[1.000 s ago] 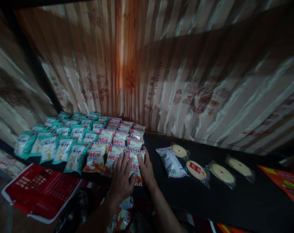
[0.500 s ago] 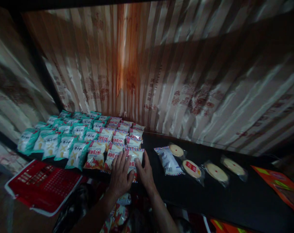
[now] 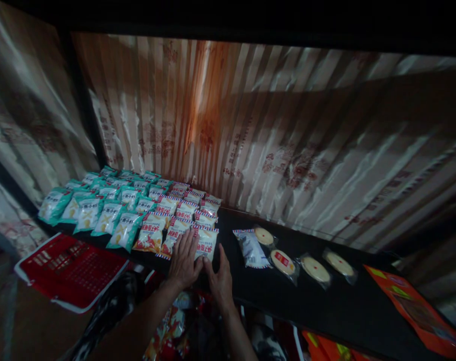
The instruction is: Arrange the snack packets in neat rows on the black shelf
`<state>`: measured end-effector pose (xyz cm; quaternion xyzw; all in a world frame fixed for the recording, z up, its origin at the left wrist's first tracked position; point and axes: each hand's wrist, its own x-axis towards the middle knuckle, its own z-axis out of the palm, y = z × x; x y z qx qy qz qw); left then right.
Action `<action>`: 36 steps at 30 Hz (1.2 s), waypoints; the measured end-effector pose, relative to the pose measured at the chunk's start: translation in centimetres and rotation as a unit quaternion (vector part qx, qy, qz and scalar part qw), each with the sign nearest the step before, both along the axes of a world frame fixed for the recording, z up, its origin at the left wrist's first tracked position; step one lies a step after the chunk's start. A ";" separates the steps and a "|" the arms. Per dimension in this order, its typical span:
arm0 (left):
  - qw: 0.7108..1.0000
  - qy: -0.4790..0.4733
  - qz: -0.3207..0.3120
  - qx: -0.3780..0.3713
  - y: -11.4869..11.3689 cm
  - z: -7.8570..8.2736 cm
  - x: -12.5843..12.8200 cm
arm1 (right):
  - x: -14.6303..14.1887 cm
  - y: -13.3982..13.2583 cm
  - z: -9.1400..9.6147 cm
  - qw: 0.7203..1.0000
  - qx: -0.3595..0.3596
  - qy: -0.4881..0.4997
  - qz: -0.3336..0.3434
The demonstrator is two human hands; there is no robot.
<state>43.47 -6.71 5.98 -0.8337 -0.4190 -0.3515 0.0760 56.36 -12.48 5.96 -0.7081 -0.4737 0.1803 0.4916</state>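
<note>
Both hands are at the front right corner of a block of white and red snack bags with striped edges. My left hand [image 3: 184, 260] lies with outstretched fingers over the seam between a snack bag [image 3: 178, 231] and the front corner snack bag [image 3: 207, 240]. My right hand [image 3: 220, 281] has its fingers apart beside that corner bag, thumb near its lower edge. Neither hand is closed round anything. To the left stand rows of teal and white snack bags [image 3: 88, 213]. The lower part of the corner bag is partly hidden by the thumbs.
Right of the hands, a silvery bag [image 3: 252, 249] lies face down on the black shelf [image 3: 273, 296], near several round packaged cakes [image 3: 315, 269]. An orange packet [image 3: 416, 311] lies farther right. A red basket [image 3: 71, 271] stands below left. Snack packets [image 3: 167, 331] sit below the shelf edge.
My right hand has drawn back from the corner bag's face towards me. My left hand stays on the bags. The view has tilted up and shifted slightly.
</note>
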 end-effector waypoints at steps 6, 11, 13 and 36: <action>1.000 -0.024 0.000 0.008 -0.5 0.0 -0.2 | -0.5 -1.4 -0.8 0.996 0.036 -0.087 0.003; 0.999 -0.048 0.009 -0.001 -2.5 -1.3 -0.7 | -0.6 -1.7 -0.9 0.994 0.020 -0.101 -0.020; 0.999 -0.050 0.005 -0.003 -3.6 -2.1 -1.0 | -0.6 -1.7 -0.9 0.994 0.023 -0.106 -0.016; 0.998 0.035 -0.027 -0.039 -6.9 -3.6 -2.9 | -0.9 -1.7 -0.2 0.998 -0.015 -0.069 0.002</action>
